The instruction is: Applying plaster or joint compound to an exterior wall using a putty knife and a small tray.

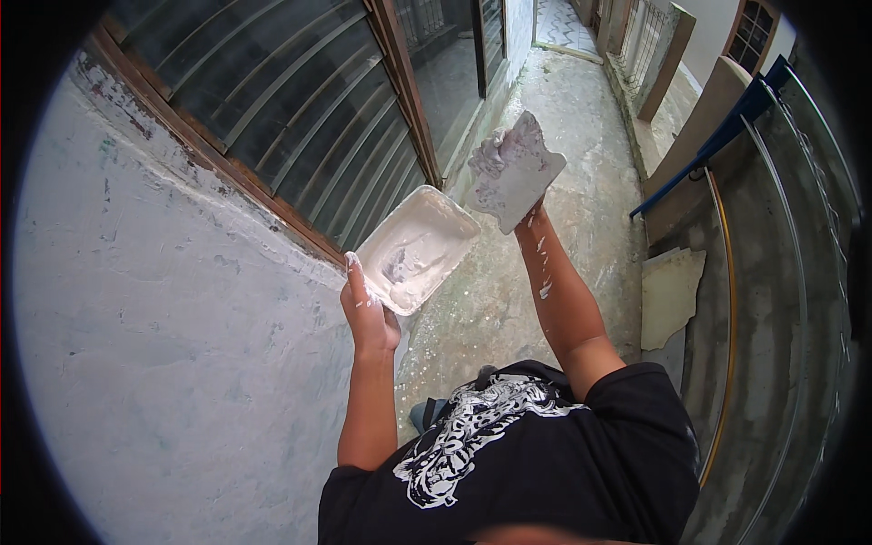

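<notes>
My left hand (367, 316) grips a whitish rectangular plastic tub (443, 207) by its near corner, thumb along the outside. White paste (416, 265) coats the tub's inside, with a lump near the close end. A flat, jagged-edged grey scrap of board (525, 178) is in my right hand (530, 216), to the right of and beyond the tub. Paste smears its surface and thickens toward its left edge. Most of the right hand's fingers are hidden behind the board. White paste spots my left thumb and right forearm.
A rough, bluish-white wall (182, 336) runs along my left under a louvred window (300, 118) with a brown wooden frame. A concrete walkway (581, 127) stretches ahead. On the right, a broken pale panel (670, 295), a yellow pole (727, 272) and a blue bar (718, 150) stand by a dark wall.
</notes>
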The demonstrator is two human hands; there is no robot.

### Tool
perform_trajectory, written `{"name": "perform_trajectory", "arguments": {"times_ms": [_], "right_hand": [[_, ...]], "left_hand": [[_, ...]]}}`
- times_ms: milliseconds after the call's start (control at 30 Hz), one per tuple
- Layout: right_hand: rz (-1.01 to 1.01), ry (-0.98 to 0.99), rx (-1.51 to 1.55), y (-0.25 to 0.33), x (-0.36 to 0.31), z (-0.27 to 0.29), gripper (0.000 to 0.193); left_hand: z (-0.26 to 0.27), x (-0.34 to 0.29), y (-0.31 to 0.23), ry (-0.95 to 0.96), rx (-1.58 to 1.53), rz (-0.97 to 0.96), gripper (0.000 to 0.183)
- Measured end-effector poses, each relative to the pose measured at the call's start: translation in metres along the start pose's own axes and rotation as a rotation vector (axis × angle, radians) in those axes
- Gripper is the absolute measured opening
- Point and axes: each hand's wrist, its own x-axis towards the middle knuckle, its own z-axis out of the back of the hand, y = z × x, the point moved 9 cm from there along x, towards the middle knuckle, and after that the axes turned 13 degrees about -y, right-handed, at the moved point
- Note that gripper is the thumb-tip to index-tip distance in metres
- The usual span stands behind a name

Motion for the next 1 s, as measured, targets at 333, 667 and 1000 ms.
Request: {"name": "perform_trajectory", "arguments": {"times_ms": [333, 667, 1000], "right_hand": [[0.006, -0.051, -0.154, -0.005, 0.007, -0.001, 0.038], [0.094, 0.057, -0.353, -0.01, 0.002, -0.007, 0.047], [0.066, 0.056, -0.84, -0.024, -0.013, -0.009, 0.042]], "left_hand": [[-0.01, -0.013, -0.004, 0.067, 0.057, -0.081, 0.049], [-0.013, -0.02, -0.006, 0.09, 0.067, -0.113, 0.048], [-0.014, -0.02, -0.012, 0.06, 0.082, -0.067, 0.047]]}}
